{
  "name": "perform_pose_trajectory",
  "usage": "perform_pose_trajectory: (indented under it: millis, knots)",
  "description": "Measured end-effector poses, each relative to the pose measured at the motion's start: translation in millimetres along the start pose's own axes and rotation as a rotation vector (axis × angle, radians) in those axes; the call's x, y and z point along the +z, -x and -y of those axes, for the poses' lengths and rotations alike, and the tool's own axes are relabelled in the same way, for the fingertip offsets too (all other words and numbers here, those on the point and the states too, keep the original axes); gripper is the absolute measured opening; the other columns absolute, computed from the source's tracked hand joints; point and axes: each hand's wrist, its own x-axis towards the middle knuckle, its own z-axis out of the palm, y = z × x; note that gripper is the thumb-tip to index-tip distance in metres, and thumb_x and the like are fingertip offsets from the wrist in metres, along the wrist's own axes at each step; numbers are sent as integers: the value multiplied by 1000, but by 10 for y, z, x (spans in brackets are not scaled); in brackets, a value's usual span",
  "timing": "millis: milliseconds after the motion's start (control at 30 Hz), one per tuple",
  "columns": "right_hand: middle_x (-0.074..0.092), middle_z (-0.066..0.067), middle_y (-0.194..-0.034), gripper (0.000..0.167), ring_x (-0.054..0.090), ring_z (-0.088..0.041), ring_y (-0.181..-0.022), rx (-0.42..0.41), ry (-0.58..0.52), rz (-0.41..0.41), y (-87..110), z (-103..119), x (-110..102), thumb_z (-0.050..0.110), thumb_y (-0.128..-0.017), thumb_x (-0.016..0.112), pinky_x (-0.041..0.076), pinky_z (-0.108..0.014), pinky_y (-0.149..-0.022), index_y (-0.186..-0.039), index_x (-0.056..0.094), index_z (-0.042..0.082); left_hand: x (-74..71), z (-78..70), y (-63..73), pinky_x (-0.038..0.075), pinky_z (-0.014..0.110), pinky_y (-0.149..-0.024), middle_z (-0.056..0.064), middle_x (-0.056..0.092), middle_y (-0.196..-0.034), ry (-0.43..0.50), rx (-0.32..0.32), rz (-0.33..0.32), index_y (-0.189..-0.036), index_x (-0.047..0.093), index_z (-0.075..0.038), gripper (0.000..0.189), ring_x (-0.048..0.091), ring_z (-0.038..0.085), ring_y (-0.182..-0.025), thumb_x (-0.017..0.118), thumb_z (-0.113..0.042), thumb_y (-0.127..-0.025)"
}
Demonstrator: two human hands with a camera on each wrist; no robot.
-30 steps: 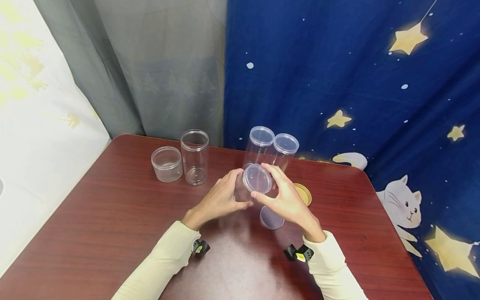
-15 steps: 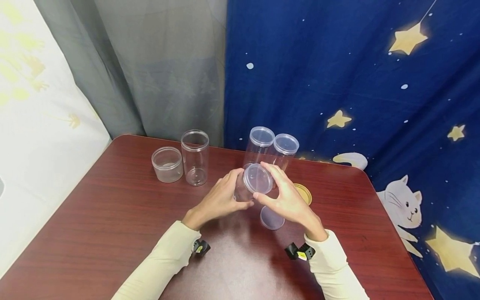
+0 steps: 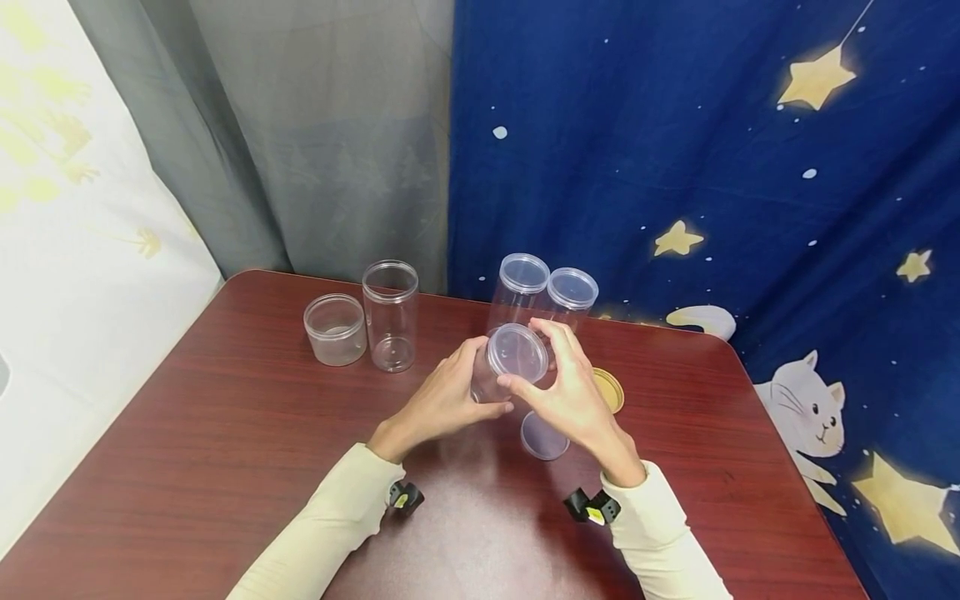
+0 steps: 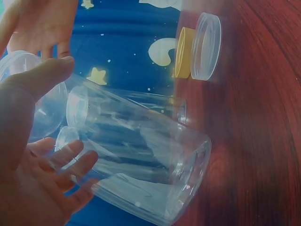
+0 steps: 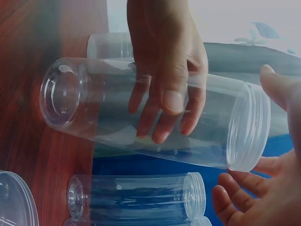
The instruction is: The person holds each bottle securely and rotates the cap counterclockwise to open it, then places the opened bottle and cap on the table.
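Note:
Tilted above the table, a tall clear plastic jar [image 5: 113,108] is gripped round its side by my left hand [image 3: 442,387]. Its translucent screw lid [image 3: 517,352] sits on the mouth, facing me. My right hand [image 3: 573,396] is spread about that lid. The right wrist view shows the thumb tip just off the rim, with the fingertips [image 5: 225,188] loosely below it. Under the right hand lies a loose translucent lid [image 3: 545,437], and a gold lid [image 3: 609,390] is just beyond, partly covered by that hand in the head view.
Behind the held jar stand two tall lidded jars, a left one [image 3: 523,287] and a right one [image 3: 572,292]. At the back left are a tall jar without a lid [image 3: 390,321] and a short, wide jar [image 3: 335,337]. Curtains hang behind the table [image 3: 225,467].
My right hand has turned slightly about the lid: its index finger has lifted off the rim and the thumb has shifted left. The left hand and jar have barely moved.

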Motion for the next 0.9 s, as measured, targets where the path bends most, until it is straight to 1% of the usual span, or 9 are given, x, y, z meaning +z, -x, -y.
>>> perform_pose_trajectory:
  millis: [100,133,300,433,567,767,900]
  knots:
    - [56,-4,-128,78,56,-17,-105,8,3,-37,6,-1,17,36,-74,86,52,-38,-80,-139,49,13,8,-13,2,48,46,-99,11,59,-126,10,-10,-8,-141,40,-6,89,59,26,-114,86,-39,-72]
    - [57,-3,-127,78,56,-16,-104,8,5,-43,7,-1,20,36,-74,87,52,-37,-79,-139,50,13,10,-17,2,48,46,-99,11,59,-126,13,-11,-11,-140,40,-6,89,59,26,-114,87,-39,-72]
    - [60,-2,-124,75,59,-15,-103,-1,3,-52,14,6,22,35,-73,88,51,-33,-81,-137,53,13,24,-30,3,47,47,-100,11,58,-127,19,-15,-8,-141,40,-6,90,58,27,-115,87,-38,-72]
    - [61,0,-123,74,58,-13,-100,2,9,-57,22,6,18,35,-73,88,50,-30,-79,-136,54,14,30,-29,6,48,47,-100,11,58,-127,27,-24,0,-141,39,-6,90,58,27,-115,87,-38,-72]
    - [61,-1,-122,74,57,-14,-96,5,16,-51,31,11,10,34,-73,88,49,-31,-78,-136,54,15,32,-22,10,48,48,-99,13,57,-128,28,-27,2,-142,39,-5,91,58,28,-115,87,-38,-72]
    - [62,-1,-127,75,61,-16,-101,2,8,-30,33,13,-3,33,-74,87,52,-36,-82,-138,52,15,34,-12,8,48,47,-99,13,57,-129,31,-26,6,-142,38,-5,91,58,27,-115,87,-37,-72]
    - [61,-1,-132,76,60,-16,-105,-5,14,-15,37,8,-19,32,-75,87,51,-37,-84,-139,50,16,31,-13,6,47,46,-100,12,57,-129,47,-29,17,-142,38,-6,91,57,27,-116,87,-37,-72]
